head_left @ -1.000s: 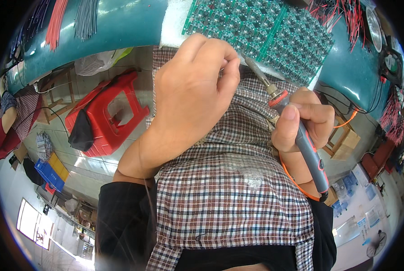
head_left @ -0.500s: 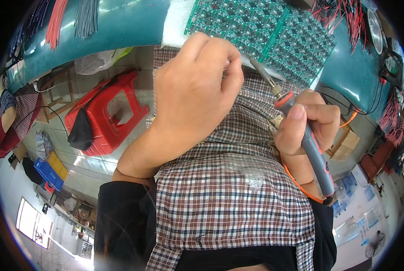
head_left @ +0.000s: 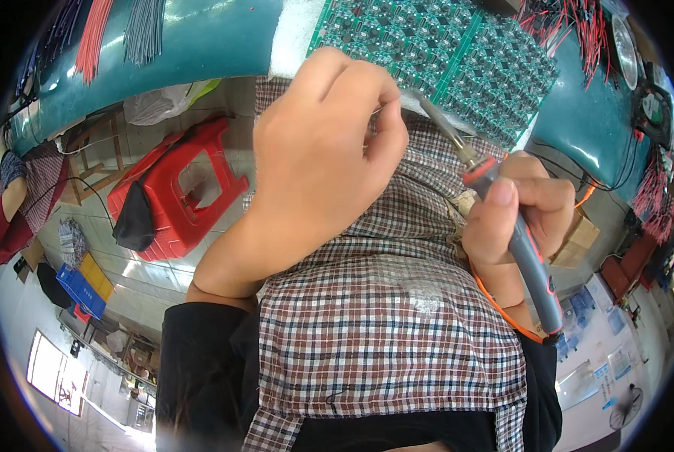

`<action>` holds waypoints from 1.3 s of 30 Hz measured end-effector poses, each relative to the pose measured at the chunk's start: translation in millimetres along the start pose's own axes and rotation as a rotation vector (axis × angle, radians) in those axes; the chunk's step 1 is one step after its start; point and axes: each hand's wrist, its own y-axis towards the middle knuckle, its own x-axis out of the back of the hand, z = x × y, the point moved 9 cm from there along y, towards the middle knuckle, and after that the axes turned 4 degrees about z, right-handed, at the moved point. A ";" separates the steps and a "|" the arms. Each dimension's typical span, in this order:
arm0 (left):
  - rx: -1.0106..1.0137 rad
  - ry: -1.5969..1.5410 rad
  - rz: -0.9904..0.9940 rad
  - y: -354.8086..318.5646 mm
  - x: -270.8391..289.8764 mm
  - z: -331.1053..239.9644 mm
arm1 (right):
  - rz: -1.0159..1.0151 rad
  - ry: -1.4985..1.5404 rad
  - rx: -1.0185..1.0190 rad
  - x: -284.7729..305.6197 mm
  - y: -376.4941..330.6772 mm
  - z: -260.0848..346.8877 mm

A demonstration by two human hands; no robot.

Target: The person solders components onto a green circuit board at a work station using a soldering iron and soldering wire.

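Observation:
My left hand (head_left: 318, 158) is curled at the near edge of a green circuit board panel (head_left: 442, 53), fingers pinched together on something thin that I cannot make out. My right hand (head_left: 514, 218) grips a grey-handled soldering iron (head_left: 518, 241) with a red collar; its metal tip points up-left to the panel's near edge, close to my left fingertips. An orange cord runs from the iron's handle end. A checked cloth (head_left: 382, 324) covers my lap beneath both hands.
The panel lies on a teal workbench (head_left: 201, 38) with bundles of red and grey wires at the back left and red wires at the right. A red plastic stool (head_left: 178, 188) stands on the floor to the left, a blue crate (head_left: 81, 290) beyond it.
The iron's tip and my right hand have shifted slightly toward the panel edge. My left hand stays pinched in the same place.

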 end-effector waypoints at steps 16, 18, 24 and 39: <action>-0.046 0.068 -0.117 8.1 0.9 -0.3 | -0.039 0.021 0.051 0.4 7.7 -8.1; -0.043 0.058 -0.120 8.9 0.0 0.1 | -0.043 0.028 0.062 0.3 8.5 -9.0; -0.039 0.057 -0.098 9.9 -2.5 0.7 | -0.033 0.036 0.060 -0.4 9.3 -10.3; -0.023 0.048 -0.097 11.3 1.5 -3.0 | -0.067 0.033 0.077 5.6 7.5 -7.1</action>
